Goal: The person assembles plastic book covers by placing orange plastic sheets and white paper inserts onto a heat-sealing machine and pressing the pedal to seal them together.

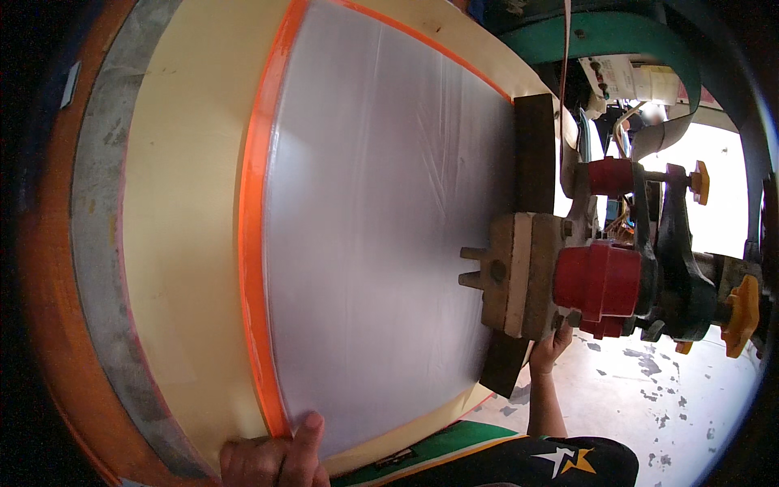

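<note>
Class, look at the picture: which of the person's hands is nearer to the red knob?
Right. The right hand reaches up just below the red knob; the left hand rests far away on the frame's orange edge.

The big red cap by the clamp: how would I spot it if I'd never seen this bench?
Start at the wide grey screen with its orange edge, then follow it right to the wooden block clamped at its side. The red cap sits just right of that block, above the right hand. It is bigger and lower than the second red cap, and the knobs are yellow.
</note>
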{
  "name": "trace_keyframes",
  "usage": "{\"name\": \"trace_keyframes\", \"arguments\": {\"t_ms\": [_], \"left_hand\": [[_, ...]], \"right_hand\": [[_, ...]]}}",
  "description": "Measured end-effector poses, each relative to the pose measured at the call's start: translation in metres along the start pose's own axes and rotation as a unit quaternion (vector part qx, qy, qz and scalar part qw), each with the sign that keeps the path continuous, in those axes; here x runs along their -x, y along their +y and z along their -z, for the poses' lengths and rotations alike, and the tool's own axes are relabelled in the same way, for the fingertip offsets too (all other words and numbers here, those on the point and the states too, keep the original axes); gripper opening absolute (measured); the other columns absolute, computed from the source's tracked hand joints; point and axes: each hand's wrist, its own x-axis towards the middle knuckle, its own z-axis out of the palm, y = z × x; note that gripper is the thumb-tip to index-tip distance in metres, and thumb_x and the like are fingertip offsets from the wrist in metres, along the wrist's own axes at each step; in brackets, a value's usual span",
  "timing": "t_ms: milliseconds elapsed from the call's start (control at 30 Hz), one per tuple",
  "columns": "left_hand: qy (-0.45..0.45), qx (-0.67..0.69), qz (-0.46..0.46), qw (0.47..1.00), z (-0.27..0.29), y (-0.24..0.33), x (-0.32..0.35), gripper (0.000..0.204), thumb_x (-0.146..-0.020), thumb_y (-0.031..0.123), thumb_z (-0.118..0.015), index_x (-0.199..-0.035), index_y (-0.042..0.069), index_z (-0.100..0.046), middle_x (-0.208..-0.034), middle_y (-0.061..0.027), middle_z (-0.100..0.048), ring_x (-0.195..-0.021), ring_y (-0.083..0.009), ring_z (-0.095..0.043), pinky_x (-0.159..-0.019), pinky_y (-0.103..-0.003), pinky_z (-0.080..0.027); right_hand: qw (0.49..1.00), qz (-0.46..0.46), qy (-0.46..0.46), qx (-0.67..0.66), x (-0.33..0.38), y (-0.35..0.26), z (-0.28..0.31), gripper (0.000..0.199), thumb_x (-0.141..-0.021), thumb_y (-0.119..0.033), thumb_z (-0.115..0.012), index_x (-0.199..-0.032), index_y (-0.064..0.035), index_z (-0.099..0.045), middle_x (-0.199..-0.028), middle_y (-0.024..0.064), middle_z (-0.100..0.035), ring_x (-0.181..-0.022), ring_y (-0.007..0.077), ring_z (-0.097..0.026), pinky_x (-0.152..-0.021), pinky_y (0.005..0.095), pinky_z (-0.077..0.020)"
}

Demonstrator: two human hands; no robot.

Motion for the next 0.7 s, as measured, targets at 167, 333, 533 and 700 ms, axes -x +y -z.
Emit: {"name": "trace_keyframes", "arguments": {"t_ms": [167,333,533,700], "left_hand": [[-0.042,0.023,0.037,0.998,0.000,0.000,-0.004,0.047,-0.088,-0.013,-0.048,-0.129,-0.004,-0.070,-0.080,-0.0104,-0.057,-0.056,-0.0236,-0.041,-0.053,-0.037,-0.036],[-0.025,-0.006,0.083,0.996,0.011,0.018,0.000,0.045,-0.091,-0.011,-0.051,-0.130,0.002,-0.071,-0.085,-0.0114,-0.062,-0.061,-0.0264,-0.049,-0.058,-0.040,-0.041],[-0.005,-0.012,0.143,0.990,-0.009,0.022,0.012,0.034,-0.089,0.001,-0.059,-0.120,0.002,-0.072,-0.078,-0.0100,-0.053,-0.071,-0.0264,-0.053,-0.066,-0.038,-0.043],[0.014,-0.015,0.120,0.993,-0.012,0.029,0.005,0.028,-0.096,-0.001,-0.057,-0.120,0.002,-0.072,-0.078,-0.0094,-0.048,-0.067,-0.0201,-0.048,-0.061,-0.032,-0.039]], "right_hand": [[0.998,-0.016,-0.056,0.013,-0.004,-0.019,0.008,0.022,-0.104,-0.005,-0.050,-0.120,0.0038,-0.063,-0.119,0.0096,-0.065,-0.108,0.0181,-0.058,-0.096,0.0323,-0.0455],[0.993,0.038,-0.066,0.090,-0.013,-0.045,-0.018,0.020,-0.107,-0.007,-0.050,-0.114,0.0017,-0.067,-0.099,0.0062,-0.063,-0.088,0.0155,-0.052,-0.082,0.0306,-0.0426],[0.997,0.040,-0.040,0.057,-0.008,-0.050,-0.008,0.026,-0.105,-0.006,-0.050,-0.121,0.0004,-0.069,-0.085,-0.0013,-0.058,-0.075,0.0068,-0.047,-0.068,0.0228,-0.0387],[0.991,0.077,-0.036,0.100,-0.013,-0.064,-0.013,0.023,-0.100,-0.004,-0.054,-0.116,-0.0001,-0.070,-0.085,0.0124,-0.065,-0.073,0.0174,-0.057,-0.069,0.0315,-0.0467]]}}
